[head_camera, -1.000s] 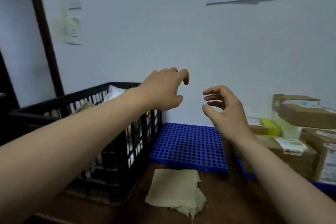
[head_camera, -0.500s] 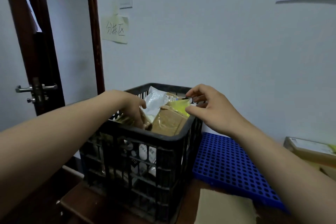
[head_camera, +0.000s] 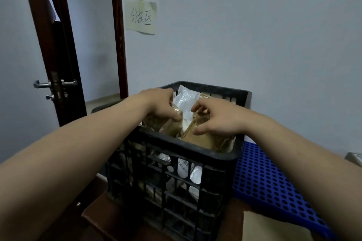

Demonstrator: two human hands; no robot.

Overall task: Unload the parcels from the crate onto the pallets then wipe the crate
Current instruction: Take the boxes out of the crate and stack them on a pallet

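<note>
A black plastic lattice crate (head_camera: 172, 164) stands at the left edge of the dark brown wooden table (head_camera: 105, 223), filled with parcels. The person's left grip (head_camera: 161, 104) is clenched round a glossy brown taped parcel (head_camera: 170, 126) at the top of the crate. The right grip (head_camera: 217, 121) pinches the upper edge of a second brown paper parcel (head_camera: 203, 140) beside it. A white plastic mailer bag (head_camera: 186, 100) sits between and behind both. A blue perforated plastic pallet (head_camera: 262, 182) lies just right of the crate. A tan cloth (head_camera: 270, 229) lies at the table's near edge.
</note>
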